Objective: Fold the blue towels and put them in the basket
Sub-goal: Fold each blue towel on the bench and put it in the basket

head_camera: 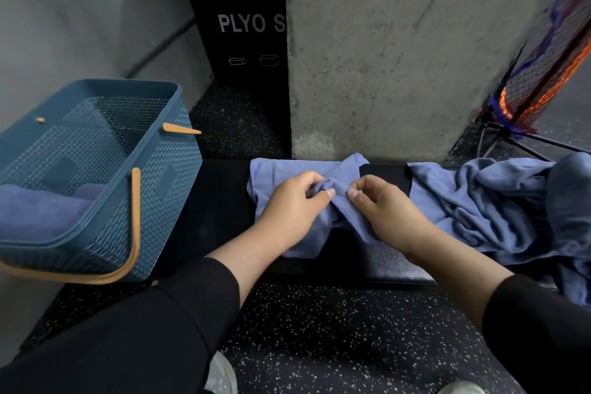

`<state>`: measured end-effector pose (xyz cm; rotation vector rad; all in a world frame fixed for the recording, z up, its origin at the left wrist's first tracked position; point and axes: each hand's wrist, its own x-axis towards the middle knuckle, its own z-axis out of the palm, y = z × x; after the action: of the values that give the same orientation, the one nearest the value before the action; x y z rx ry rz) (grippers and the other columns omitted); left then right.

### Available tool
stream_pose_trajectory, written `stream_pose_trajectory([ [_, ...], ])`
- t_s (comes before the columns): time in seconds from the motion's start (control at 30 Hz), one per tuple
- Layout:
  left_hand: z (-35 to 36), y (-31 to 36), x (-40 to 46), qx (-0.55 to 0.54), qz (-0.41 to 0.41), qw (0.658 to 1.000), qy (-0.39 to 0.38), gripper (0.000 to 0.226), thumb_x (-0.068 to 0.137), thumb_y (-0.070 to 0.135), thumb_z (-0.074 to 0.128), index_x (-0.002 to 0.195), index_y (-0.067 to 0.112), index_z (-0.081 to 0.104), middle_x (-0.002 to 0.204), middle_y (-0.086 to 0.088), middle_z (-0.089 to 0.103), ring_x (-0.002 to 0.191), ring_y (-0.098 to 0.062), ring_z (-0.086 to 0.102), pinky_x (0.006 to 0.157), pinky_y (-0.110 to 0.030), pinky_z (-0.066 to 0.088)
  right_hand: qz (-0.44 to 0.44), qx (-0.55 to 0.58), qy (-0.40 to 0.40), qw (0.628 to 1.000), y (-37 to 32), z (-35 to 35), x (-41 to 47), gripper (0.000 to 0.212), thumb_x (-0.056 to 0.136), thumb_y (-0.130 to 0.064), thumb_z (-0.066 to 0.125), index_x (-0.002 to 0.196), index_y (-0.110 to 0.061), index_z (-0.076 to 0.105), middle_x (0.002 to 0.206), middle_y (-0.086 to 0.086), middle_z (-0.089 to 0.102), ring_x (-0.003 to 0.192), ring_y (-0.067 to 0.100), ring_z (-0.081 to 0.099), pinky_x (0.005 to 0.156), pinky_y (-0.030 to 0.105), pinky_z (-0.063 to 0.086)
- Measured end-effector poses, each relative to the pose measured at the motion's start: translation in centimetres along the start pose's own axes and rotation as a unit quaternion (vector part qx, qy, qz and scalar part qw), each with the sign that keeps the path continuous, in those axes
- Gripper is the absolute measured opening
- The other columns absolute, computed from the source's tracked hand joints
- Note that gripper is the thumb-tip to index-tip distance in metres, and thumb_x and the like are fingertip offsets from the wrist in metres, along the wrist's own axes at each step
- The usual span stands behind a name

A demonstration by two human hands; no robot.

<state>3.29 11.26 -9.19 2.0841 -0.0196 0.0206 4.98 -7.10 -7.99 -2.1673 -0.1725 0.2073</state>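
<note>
Both hands meet over a blue towel [281, 169] that lies crumpled on a black bench [220, 201]. The left hand [289, 205] has its fingers curled and pinches a raised fold of the cloth between thumb and fingertips. The right hand [382, 206] pinches the same ridge just beside it, thumb and forefinger closed on the hemmed edge. The towel spreads out from that pinch: a flat part runs back toward the pillar [399, 41], and a loose flap hangs toward the bench's near edge under the left wrist.

To the right, a pile [499, 201] of more blue towels lies in soft, wrinkled heaps and spills over the bench end. It sits apart from the held towel, with a strip of bare bench between them. The cloth looks thin and matte, with a stitched border.

On the left stands a basket [153, 189] of teal plastic with a woven, see-through pattern, a solid rim and a tan handle [136, 224] folded down along its near side. A folded blue towel [41, 208] lies inside it at the bottom.

The bench top is padded and faintly grained. The floor [335, 329] is black rubber flecked with white. The pillar is rough grey concrete. Beside it stands a black sign [243, 22] reading "PLYO S". An orange and dark net [550, 67] leans at the far right. The person wears black sleeves.
</note>
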Motion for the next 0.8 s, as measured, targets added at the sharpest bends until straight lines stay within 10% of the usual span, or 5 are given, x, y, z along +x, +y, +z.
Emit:
stream_pose_trajectory([
  [0.13,-0.5,0.5,0.6,-0.078,-0.055,0.995,-0.009,0.035,0.098,0.035,0.061,0.078,0.008,0.054,0.064,0.006,0.051,0.063,-0.004,0.047,0.064,-0.025,0.039,-0.072,-0.065,0.014,0.995,-0.8,-0.4,-0.4,0.019,0.096,-0.046,0.052,0.107,-0.03,0.052,0.067,0.001,0.062,0.054,0.008,0.051,0.057,0.025,0.041],
  [0.27,-1.1,1.7,1.1,-0.079,-0.079,0.994,0.001,0.044,0.1,0.038,0.057,0.067,0.019,0.035,0.051,0.016,0.029,0.048,-0.002,0.031,0.051,-0.018,0.029,-0.11,-0.214,-0.023,0.97,-1.7,-0.4,-1.2,0.071,0.07,-0.067,0.07,0.126,-0.041,0.036,0.089,-0.012,0.063,0.079,0.018,0.064,0.073,0.038,0.051],
  [0.4,-1.7,2.1,1.0,-0.109,-0.071,0.991,-0.035,0.044,0.095,0.038,0.067,0.069,0.021,0.036,0.055,0.015,0.037,0.054,-0.003,0.039,0.053,-0.016,0.034,-0.168,-0.31,0.042,0.935,-2.0,0.6,-1.5,0.057,0.078,-0.042,0.065,0.126,-0.033,0.035,0.106,-0.013,0.061,0.071,0.028,0.064,0.062,0.042,0.053],
  [0.67,-3.6,2.5,0.9,-0.113,-0.06,0.99,-0.058,0.032,0.081,0.043,0.071,0.097,0.016,0.067,0.099,-0.011,0.073,0.097,-0.023,0.071,0.096,-0.046,0.054,-0.148,-0.091,0.094,0.98,-2.1,0.8,-0.7,0.028,0.085,-0.005,0.058,0.103,-0.026,0.061,0.094,-0.006,0.066,0.081,0.006,0.058,0.069,0.017,0.045],
  [0.8,-5.2,1.9,1.0,-0.009,-0.04,0.998,-0.055,0.014,0.089,0.016,0.065,0.099,0.025,0.066,0.087,-0.004,0.072,0.074,-0.009,0.062,0.07,-0.027,0.048,-0.076,-0.027,0.097,0.992,-2.7,0.2,-0.1,0.022,0.087,-0.006,0.048,0.092,-0.025,0.06,0.082,-0.002,0.069,0.076,0.014,0.06,0.066,0.021,0.045],
])
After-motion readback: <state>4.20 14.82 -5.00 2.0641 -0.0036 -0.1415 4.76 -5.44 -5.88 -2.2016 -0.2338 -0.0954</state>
